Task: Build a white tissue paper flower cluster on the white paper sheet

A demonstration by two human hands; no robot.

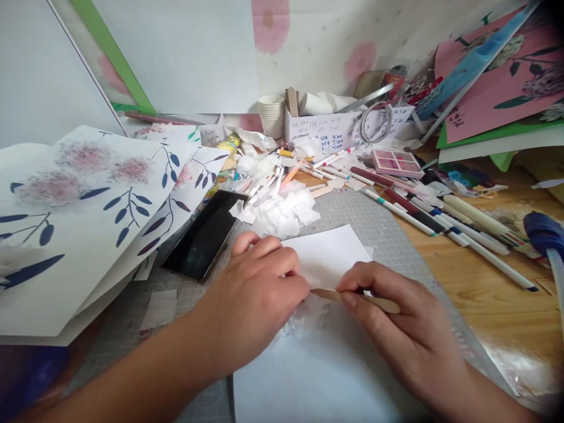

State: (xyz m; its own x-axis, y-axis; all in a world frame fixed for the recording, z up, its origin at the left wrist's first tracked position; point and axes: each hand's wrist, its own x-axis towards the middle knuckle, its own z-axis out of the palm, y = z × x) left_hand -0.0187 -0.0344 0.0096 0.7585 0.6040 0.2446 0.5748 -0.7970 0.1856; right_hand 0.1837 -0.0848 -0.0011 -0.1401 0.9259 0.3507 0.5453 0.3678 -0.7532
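Observation:
A white sheet of paper [317, 376] lies on the grey gridded cutting mat [383, 223]. Between the thumb and fingers of my right hand [396, 317] is a flat wooden craft stick [328, 294], its tip pointing left. My left hand [264, 288] rests over the sheet with curled fingers, its thumb and forefinger pinched by the stick's tip. What those fingers hold, if anything, is hidden. Under the hands a pale, fluffy patch [308, 311] shows on the paper. Just beyond my left hand sits a heap of torn white paper pieces [282, 211].
Sheets with pink flowers and dark leaves [132, 205] stand at left, beside a black phone [207, 235]. Marker pens [400, 211] spread over the wooden table at right. At the back are stacked paper cups [271, 114], a white box with handwriting [326, 132] and a tape roll [375, 122].

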